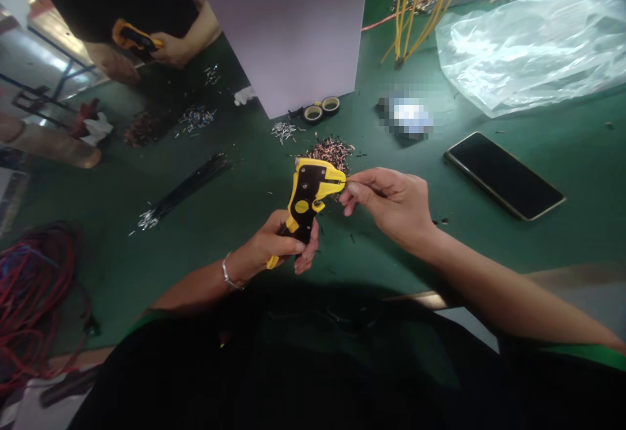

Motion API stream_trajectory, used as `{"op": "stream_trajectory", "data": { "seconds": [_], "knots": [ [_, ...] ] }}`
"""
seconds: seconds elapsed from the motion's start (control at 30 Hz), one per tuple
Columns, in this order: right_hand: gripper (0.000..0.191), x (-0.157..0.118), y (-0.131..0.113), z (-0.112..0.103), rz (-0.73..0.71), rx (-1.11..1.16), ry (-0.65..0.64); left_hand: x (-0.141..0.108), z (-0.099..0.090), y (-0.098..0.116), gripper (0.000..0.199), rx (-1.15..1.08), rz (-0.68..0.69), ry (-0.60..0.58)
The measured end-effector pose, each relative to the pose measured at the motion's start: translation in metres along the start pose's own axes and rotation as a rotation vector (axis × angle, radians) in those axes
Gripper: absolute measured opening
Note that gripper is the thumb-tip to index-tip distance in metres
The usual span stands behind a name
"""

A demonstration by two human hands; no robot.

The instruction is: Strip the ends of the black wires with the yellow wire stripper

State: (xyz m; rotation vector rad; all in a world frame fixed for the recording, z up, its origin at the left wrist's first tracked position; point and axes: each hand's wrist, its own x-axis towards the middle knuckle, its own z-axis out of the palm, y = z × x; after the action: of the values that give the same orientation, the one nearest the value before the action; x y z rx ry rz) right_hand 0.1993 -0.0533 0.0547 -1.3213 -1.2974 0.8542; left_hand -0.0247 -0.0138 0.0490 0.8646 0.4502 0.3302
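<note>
My left hand (278, 242) is wrapped round the handle of a yellow and black wire stripper (308, 188), its jaws pointing right. At those jaws, my right hand (386, 201) pinches something thin, too small to make out clearly. Behind the tool lies a pile of short copper-coloured and black wire pieces (331, 151). Small silvery pieces (284, 131) and two rolls of tape (321, 109) are just beyond. A bundle of black wires (188, 185) with silvery ends lies to the left.
A phone (506, 175) and a clear plastic bag (528, 51) lie at right, yellow wires (420, 19) behind. A pale panel (303, 32) stands at the back. Another person's hand (171, 48) holds a similar tool. Red cables (36, 299) are coiled at left.
</note>
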Motion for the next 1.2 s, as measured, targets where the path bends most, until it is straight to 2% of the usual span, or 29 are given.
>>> {"op": "stream_trajectory", "data": {
  "seconds": [0.4, 0.53, 0.7, 1.0, 1.1, 1.2],
  "knots": [
    [0.018, 0.0, 0.003, -0.003, -0.072, -0.148, 0.013, 0.008, 0.006, -0.002, 0.03, -0.02, 0.042, 0.03],
    [0.018, 0.003, 0.004, -0.004, -0.082, -0.143, 0.052, 0.011, 0.0, -0.001, 0.037, -0.016, 0.043, 0.015],
    [0.018, 0.007, 0.006, -0.006, -0.079, -0.162, 0.069, 0.013, -0.01, -0.003, 0.051, -0.114, 0.014, -0.031],
    [0.022, 0.007, 0.013, -0.002, -0.221, -0.347, 0.035, 0.013, -0.018, -0.001, 0.082, -0.183, 0.007, -0.074],
    [0.022, 0.005, 0.013, -0.002, -0.286, -0.386, 0.041, 0.012, -0.017, -0.003, 0.082, -0.176, -0.012, -0.119],
    [0.02, 0.001, 0.013, 0.0, -0.358, -0.407, 0.015, 0.01, -0.013, -0.005, 0.076, -0.163, -0.049, -0.113]
  ]
}}
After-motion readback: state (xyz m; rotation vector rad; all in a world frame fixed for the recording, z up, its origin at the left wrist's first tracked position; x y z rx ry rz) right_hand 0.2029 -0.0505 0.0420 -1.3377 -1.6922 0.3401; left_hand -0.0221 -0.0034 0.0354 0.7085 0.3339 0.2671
